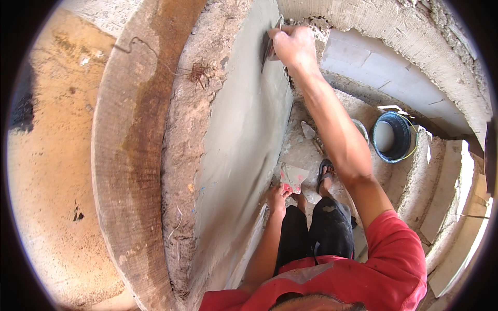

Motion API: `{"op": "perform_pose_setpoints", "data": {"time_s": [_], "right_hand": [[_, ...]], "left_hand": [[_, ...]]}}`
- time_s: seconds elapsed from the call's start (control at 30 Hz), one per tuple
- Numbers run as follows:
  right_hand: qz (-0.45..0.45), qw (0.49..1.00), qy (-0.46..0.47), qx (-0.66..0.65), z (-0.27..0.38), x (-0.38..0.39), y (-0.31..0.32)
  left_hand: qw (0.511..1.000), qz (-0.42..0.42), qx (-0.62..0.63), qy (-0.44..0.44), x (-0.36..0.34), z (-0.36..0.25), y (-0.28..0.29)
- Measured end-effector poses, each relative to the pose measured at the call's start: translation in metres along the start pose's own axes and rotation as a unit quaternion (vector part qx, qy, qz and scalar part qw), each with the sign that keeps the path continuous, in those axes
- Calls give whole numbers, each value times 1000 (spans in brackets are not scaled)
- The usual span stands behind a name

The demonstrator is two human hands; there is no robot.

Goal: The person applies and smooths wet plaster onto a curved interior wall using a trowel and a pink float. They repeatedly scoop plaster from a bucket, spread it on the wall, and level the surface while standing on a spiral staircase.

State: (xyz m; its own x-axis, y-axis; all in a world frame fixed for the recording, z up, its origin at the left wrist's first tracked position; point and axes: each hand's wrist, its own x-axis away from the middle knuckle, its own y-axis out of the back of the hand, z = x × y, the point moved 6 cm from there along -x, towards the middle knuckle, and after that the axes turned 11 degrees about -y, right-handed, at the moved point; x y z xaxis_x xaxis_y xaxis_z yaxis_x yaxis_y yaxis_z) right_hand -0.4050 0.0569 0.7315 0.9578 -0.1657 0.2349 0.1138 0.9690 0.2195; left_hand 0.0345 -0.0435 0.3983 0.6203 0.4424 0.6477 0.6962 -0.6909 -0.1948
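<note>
My right hand (294, 45) is raised high against a grey plastered wall face (244, 129) and grips a trowel (268, 47), whose blade lies flat on the wet plaster near the wall's top edge. My left hand (278, 198) hangs low by my knee and holds a wide scraper (294, 178) with a red handle and a mortar-smeared blade. I wear a red shirt and dark trousers, with a sandal (324, 173) on one foot.
A dark bucket (392, 136) with pale contents stands on the ground to the right. A trowel (310, 132) lies on the rough floor near it. Light block walls (394, 72) curve around the right side. Bare concrete and a wooden edge (124, 135) lie left.
</note>
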Motion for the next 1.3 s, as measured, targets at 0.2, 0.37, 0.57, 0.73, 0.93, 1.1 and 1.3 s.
{"op": "perform_pose_setpoints", "data": {"time_s": [0.2,0.37,0.57,0.73,0.93,1.1,1.3], "right_hand": [[-28,987,156,-1,98,61,61],[-116,976,145,-110,36,67,111],[-95,988,-121,23,-192,34,30],[-22,983,-181,13,-223,35,-39],[24,994,-76,-76,-57,105,-2],[19,972,29,-232,19,131,64],[-141,980,104,-93,-26,60,47]], "left_hand": [[1000,16,-8,4,6,-10,-11],[1000,5,-10,-21,7,-22,-6],[999,-20,-26,-17,4,-20,17],[999,-27,-20,-22,11,-11,26],[1000,-2,-11,-16,25,-24,8],[999,15,17,-43,34,-42,-4],[998,35,15,-59,35,-57,-7]]}}
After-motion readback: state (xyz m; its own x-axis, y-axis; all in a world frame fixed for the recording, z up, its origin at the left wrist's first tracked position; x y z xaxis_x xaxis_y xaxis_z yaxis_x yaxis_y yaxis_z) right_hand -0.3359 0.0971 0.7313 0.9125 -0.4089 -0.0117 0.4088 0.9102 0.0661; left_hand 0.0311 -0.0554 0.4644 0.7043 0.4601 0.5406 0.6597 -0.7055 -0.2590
